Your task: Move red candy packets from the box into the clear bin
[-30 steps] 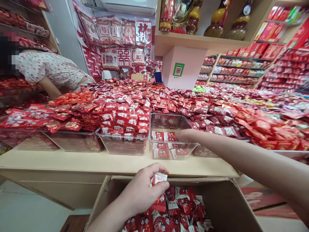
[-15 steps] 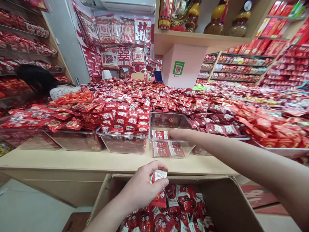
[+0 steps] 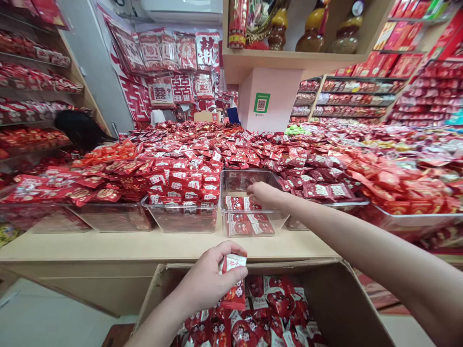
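My left hand is closed around a small red-and-white candy packet, pinched between thumb and fingers above an open cardboard box. Similar packets with little cartoon figures lie in a pile inside that box. My right hand reaches into a clear plastic bin on the counter, its fingers curled together; whether anything is in them is hidden. Under the right hand, packets stand in neat rows along the front of this bin, and its back part shows the bare bottom.
To the left, another clear bin is heaped with red packets; more piles spread right and behind. The wooden counter's front edge runs behind the box. A shelf unit overhangs the piles. A person's dark hair shows at left.
My right hand has lifted slightly and drawn back from the packets at the bin's front. The left hand stays over the box with its packet. The view has shifted a little.
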The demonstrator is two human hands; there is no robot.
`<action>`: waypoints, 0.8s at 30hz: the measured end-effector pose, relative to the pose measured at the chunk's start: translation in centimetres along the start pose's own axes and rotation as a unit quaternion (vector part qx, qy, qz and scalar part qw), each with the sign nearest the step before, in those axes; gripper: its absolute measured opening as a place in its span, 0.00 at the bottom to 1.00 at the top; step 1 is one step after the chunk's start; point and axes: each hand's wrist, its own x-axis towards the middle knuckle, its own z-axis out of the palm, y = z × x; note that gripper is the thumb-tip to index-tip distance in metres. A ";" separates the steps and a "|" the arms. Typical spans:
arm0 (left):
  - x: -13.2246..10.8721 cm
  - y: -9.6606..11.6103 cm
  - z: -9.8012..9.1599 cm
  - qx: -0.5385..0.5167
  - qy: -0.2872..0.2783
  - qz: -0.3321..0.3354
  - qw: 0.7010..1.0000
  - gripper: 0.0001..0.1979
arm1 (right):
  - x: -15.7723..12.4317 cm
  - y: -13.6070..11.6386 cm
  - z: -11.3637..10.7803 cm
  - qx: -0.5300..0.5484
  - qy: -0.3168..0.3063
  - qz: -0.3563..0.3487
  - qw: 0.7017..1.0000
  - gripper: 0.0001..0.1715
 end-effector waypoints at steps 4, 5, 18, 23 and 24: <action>0.1 -0.1 -0.3 -0.030 -0.007 0.020 0.999 0.11 | -5.2 -2.5 -2.0 0.115 0.213 -0.061 0.968 0.12; 0.1 -0.1 -0.2 -0.056 -0.005 0.027 0.998 0.12 | -6.9 -3.3 -1.6 0.167 0.242 -0.076 0.953 0.11; -0.1 0.9 2.7 -0.166 -0.043 0.015 0.985 0.24 | -15.2 -6.5 7.4 0.494 0.076 -0.122 0.857 0.11; 0.0 1.3 0.4 -0.101 -0.050 0.014 0.993 0.22 | -16.3 -6.5 7.3 0.448 0.093 -0.145 0.877 0.06; 0.0 1.4 -0.2 -0.083 -0.014 0.021 0.996 0.21 | -16.4 -6.4 6.9 0.428 0.118 -0.144 0.884 0.07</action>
